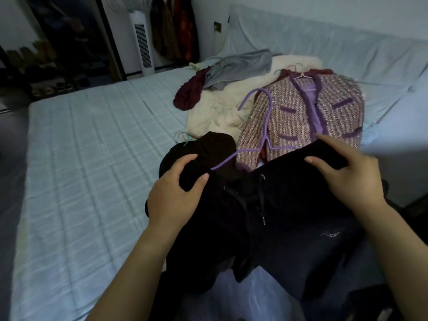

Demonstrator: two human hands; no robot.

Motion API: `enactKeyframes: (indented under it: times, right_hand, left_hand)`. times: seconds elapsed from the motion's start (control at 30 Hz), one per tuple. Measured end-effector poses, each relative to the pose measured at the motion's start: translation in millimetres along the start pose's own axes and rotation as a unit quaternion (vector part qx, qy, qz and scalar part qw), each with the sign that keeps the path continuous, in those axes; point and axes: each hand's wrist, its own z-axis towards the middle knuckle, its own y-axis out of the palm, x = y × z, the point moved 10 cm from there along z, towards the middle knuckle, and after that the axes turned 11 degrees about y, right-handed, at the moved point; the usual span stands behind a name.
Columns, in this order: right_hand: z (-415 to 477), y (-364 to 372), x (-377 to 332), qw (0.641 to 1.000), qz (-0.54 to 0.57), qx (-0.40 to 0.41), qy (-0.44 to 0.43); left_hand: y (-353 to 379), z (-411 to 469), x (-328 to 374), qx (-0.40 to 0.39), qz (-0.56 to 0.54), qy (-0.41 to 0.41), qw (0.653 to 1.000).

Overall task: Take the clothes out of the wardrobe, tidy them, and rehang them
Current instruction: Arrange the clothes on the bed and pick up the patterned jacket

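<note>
A black hoodie (273,218) with drawstrings lies across the near edge of the bed. A purple hanger (266,117) sticks out of its neck, hook pointing up and away. My left hand (176,193) grips the hoodie's left shoulder, thumb and fingers curled round the cloth. My right hand (347,172) grips the right shoulder the same way. Behind the hoodie lies a pink-and-purple tweed jacket (324,114) on its own pale hanger.
Further back on the bed (88,147) lie a cream fluffy garment (213,112), a maroon garment (187,93) and a grey top (240,68). Thin wire hangers (185,136) lie left of the hoodie. A white tower fan (142,42) and hanging coats (173,28) stand at the far wall.
</note>
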Motion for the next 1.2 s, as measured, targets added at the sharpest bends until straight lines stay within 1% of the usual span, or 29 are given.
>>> enactKeyframes:
  times: [0.13, 0.23, 0.33, 0.43, 0.63, 0.7, 0.77, 0.83, 0.93, 1.0, 1.07, 1.2]
  right_hand:
    - [63, 28, 20, 0.999, 0.014, -0.027, -0.019]
    - [102, 82, 33, 0.996, 0.033, -0.083, -0.024]
    - [136, 153, 42, 0.99, 0.033, -0.138, -0.023]
    - [172, 222, 42, 0.983, 0.037, -0.18, -0.018]
    - [266, 334, 43, 0.975, 0.025, -0.222, -0.015]
    - [291, 372, 55, 0.97, -0.007, -0.242, -0.019]
    - [301, 412, 76, 0.96, -0.069, -0.27, -0.023]
    - [301, 447, 100, 0.941, -0.125, -0.314, -0.018]
    - [294, 477, 126, 0.914, -0.188, -0.359, -0.033]
    - [290, 480, 134, 0.904, -0.212, -0.369, -0.049]
    - [287, 472, 141, 0.903, -0.216, -0.365, -0.059]
    - [278, 439, 174, 0.903, -0.22, -0.367, -0.052]
  left_hand:
    - [31, 40, -4, 0.019, 0.008, -0.022, 1.0]
    - [39, 66, -28, 0.028, 0.039, -0.048, 0.998]
    - [38, 96, -65, 0.036, 0.085, -0.076, 0.993]
    - [41, 135, -109, 0.044, 0.102, -0.098, 0.989]
    - [67, 230, -197, 0.051, 0.128, -0.138, 0.981]
    - [86, 256, -227, 0.028, 0.133, -0.152, 0.979]
    - [113, 273, -257, -0.026, 0.145, -0.157, 0.977]
    - [143, 277, -285, -0.094, 0.172, -0.167, 0.966]
    - [174, 271, -308, -0.134, 0.179, -0.192, 0.956]
    - [197, 265, -309, -0.162, 0.185, -0.185, 0.951]
    - [221, 262, -301, -0.202, 0.201, -0.174, 0.943]
    - [268, 265, -256, -0.26, 0.213, -0.132, 0.933]
